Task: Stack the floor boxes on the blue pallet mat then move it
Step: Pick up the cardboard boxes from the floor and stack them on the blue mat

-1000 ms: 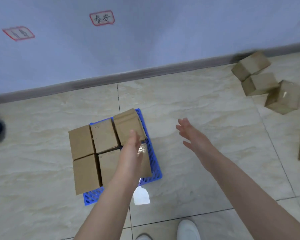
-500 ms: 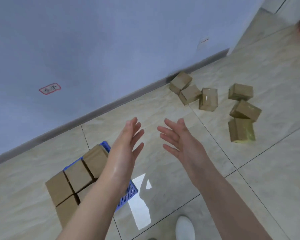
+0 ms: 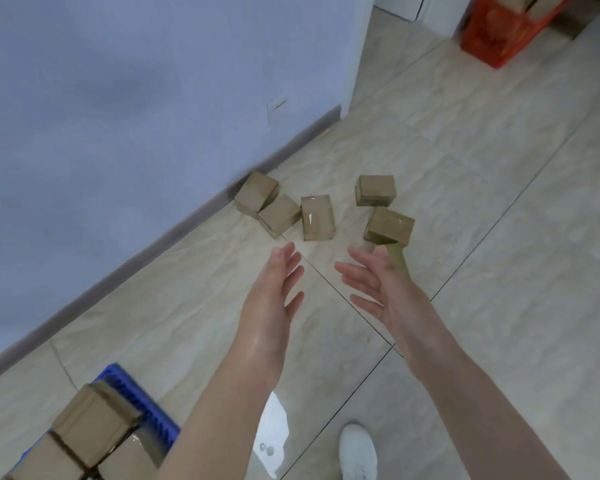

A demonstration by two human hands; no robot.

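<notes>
Tiled floor (image 3: pixel 465 202) stretches ahead. The mat (image 3: pixel 142 407) sits bottom left, carrying stacked boxes (image 3: pixel 94 420). Loose boxes (image 3: pixel 317 218) lie scattered near the wall, well apart from the mat. My left hand (image 3: pixel 274 292) and right hand (image 3: pixel 378 285) are out, fingers spread wide, palms facing, holding nothing. White shoe (image 3: pixel 357 452) is below.

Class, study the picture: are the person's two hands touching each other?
Apart. The head view shows the left hand and the right hand both open, with a wide strip of bare floor visible between them.
</notes>
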